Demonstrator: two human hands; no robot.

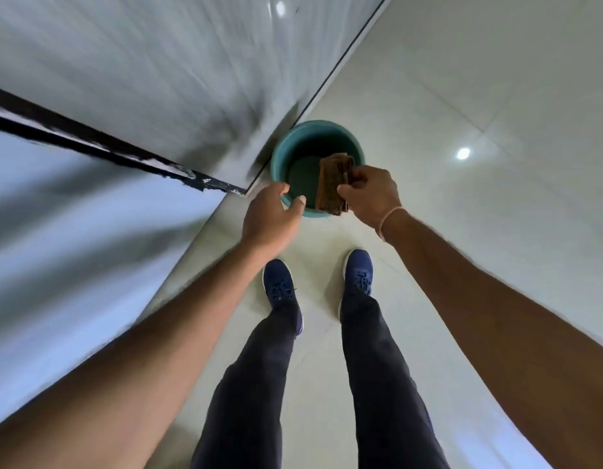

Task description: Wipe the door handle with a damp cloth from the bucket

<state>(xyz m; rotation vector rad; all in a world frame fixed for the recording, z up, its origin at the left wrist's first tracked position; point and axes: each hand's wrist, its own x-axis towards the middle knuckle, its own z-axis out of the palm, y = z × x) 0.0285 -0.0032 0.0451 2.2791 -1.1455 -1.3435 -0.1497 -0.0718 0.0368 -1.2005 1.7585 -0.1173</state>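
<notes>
A teal bucket (280, 154) stands on the pale tiled floor against the wall corner. Over its opening hangs a brown cloth (333, 182), folded and pinched by the thumb and fingers of my right hand (373, 194). My left hand (271, 216) reaches toward the bucket's near left rim with relaxed fingers and holds nothing; whether it touches the rim I cannot tell. No door handle is in view.
A grey door or wall panel (158, 79) with a dark frame edge (100, 147) fills the upper left. My legs and blue shoes (281, 286) stand just behind the bucket. Glossy floor tiles (479, 113) stretch to the right.
</notes>
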